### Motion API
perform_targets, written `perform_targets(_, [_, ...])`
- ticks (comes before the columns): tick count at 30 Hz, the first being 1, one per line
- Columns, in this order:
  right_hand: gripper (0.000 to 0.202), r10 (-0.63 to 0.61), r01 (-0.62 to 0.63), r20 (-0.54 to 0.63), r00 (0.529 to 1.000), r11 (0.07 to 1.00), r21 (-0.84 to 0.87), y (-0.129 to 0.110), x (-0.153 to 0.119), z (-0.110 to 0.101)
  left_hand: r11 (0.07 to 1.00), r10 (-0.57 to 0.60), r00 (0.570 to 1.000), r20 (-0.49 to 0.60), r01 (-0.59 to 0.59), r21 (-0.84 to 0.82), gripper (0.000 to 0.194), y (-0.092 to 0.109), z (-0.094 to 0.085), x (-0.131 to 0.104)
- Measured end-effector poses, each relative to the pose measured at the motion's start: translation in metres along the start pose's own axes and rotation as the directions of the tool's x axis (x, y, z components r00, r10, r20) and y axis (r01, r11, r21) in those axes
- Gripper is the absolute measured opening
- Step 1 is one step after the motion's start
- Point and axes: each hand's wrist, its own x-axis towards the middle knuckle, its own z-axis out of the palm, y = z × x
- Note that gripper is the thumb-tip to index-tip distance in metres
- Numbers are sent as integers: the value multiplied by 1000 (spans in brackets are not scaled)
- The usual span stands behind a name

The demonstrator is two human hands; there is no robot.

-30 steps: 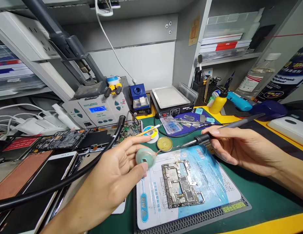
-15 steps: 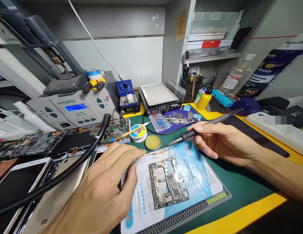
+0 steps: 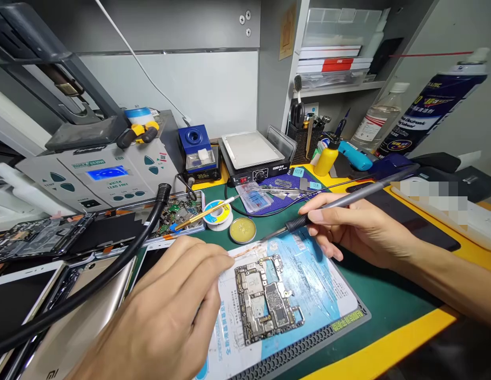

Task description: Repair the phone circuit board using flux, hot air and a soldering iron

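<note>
My right hand (image 3: 348,224) grips a soldering iron (image 3: 297,222) by its dark sleeve, the tip pointing left at the top edge of a blue and white mat (image 3: 308,274). A strip of copper-coloured braid (image 3: 247,250) lies there, its left end reaching the fingertips of my left hand (image 3: 170,301). Those fingers are pressed together, palm down, and the thumb is partly hidden. On the mat, a phone circuit board (image 3: 265,301) lies flat just right of my left hand. A round tin of yellowish paste (image 3: 242,230) stands behind the mat.
Behind are a solder spool (image 3: 217,215), a hot plate (image 3: 251,153), a blue iron stand (image 3: 195,138) and a grey station (image 3: 111,174). A black hose (image 3: 150,227) arches over phones (image 3: 98,285) at left. A yellow bottle (image 3: 327,158) stands at the back right.
The iron and my right hand have moved slightly left, bringing the tip to the braid. My left hand stays beside the board; the whole view has shifted a little.
</note>
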Motion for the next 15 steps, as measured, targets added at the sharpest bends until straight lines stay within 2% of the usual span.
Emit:
perform_targets(10, [19,5,-5,8,1000,1000,-14,1,0,1,981,156,988,-17,-153,117,27,-4,3,-2])
perform_targets(15, [18,25,-25,-26,999,1000,0,0,-1,5,975,158,987,4,-157,157,29,-4,4,-4])
